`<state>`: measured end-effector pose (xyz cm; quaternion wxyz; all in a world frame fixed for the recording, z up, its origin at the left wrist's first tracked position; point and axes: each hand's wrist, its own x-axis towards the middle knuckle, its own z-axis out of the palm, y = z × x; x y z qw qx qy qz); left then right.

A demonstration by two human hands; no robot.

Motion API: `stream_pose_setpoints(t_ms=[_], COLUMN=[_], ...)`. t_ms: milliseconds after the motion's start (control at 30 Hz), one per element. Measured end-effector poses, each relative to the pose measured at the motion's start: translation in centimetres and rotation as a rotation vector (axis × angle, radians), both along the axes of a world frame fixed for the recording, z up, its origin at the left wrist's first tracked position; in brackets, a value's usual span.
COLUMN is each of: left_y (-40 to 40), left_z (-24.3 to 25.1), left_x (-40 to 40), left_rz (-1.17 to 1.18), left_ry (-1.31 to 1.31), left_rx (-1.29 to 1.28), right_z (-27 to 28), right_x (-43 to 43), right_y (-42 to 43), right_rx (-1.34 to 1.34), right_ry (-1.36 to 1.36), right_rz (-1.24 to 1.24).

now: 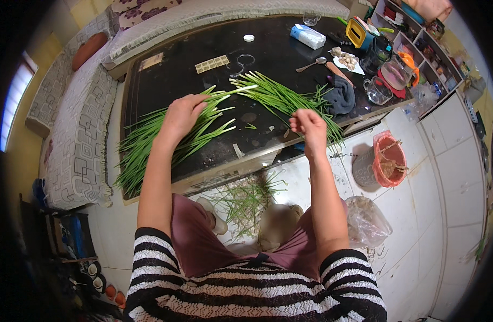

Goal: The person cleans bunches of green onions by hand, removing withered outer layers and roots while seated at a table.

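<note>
Two heaps of long green chives lie on a dark tabletop [190,40]. My left hand [184,114] is over the left chive bunch [149,137], thumb and fingers closed around some stalks. One pale-ended stalk [238,89] reaches from that hand toward the right bunch. The right chive bunch [278,94] lies slantwise, its leafy tips hanging over the table's front edge. My right hand [310,124] is at those tips, fingers curled and pinched together. Whether a thin leaf is between them is too small to tell.
Chive trimmings [246,201] litter the floor between my feet. A bucket with a red liner [391,161] and a clear plastic bag [367,221] stand at right. A grey cloth [341,96], spoon [310,64], garlic [347,60], glass mug [377,90] and tissue pack [308,37] are on the table.
</note>
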<state>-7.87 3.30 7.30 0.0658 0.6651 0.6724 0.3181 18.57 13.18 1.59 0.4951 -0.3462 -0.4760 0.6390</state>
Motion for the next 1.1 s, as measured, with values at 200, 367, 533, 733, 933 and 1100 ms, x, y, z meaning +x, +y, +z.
stream_pose_setpoints(t_ms=[200,367,533,733,933,1100], left_y=[-0.2,-1.4,-1.0,-1.0,-1.1,-1.1], left_z=[-5.8,-5.8,-7.3,-6.6,-6.9,-6.8], left_x=[-3.0,0.3,1.9,3.4,3.3,3.3], left_rz=[0.212,0.215,0.149,0.039,0.039,0.037], left_ry=[0.21,0.041,-0.094,-0.119,-0.107,-0.084], left_rx=[-0.029,0.142,0.226,0.155,0.138,0.149], right_z=[-3.7,-3.5,-4.8,-4.7,-5.1,-4.2], right_x=[-3.7,-7.5,-9.7,-10.2,-10.3,-10.4], right_y=[2.1,4.3,6.3,7.2,7.2,7.3], right_rx=[0.319,0.578,1.0,1.162,1.158,1.097], right_ry=[-0.399,-0.637,-0.988,-1.105,-1.075,-0.938], right_rz=[0.014,-0.058,-0.129,-0.106,-0.075,-0.098])
